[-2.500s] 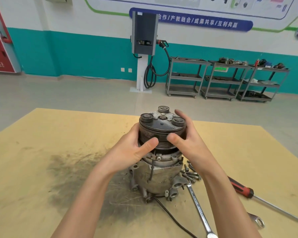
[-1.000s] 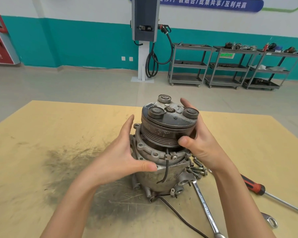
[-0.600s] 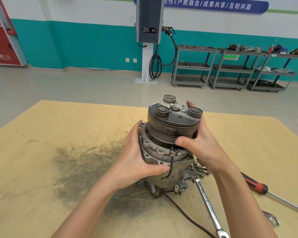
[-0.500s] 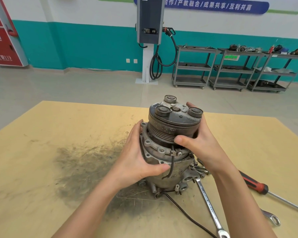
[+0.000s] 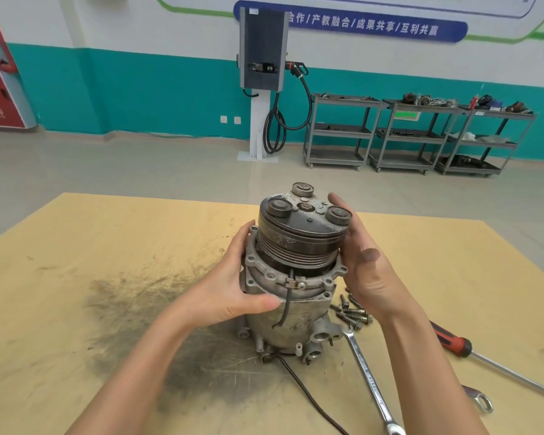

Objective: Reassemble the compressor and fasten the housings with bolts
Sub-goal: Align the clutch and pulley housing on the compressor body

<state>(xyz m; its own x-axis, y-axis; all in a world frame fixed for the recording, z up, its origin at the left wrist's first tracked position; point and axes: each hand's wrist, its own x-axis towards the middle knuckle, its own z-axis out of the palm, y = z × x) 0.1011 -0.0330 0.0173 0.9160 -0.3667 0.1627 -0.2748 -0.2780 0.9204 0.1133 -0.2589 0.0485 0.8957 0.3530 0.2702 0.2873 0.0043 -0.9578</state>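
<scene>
Two hands hold the compressor, which stands upright on the counter. The left hand grips its front housing. The right hand rests flat on the pulley. The bolts lie beside the right hand.

Grimy grey compressor upright on table, pulley end up, loose bolts just beside its right base

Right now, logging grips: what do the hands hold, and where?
Left hand grips the compressor at its flanged housing; right hand rests against the pulley.
</scene>
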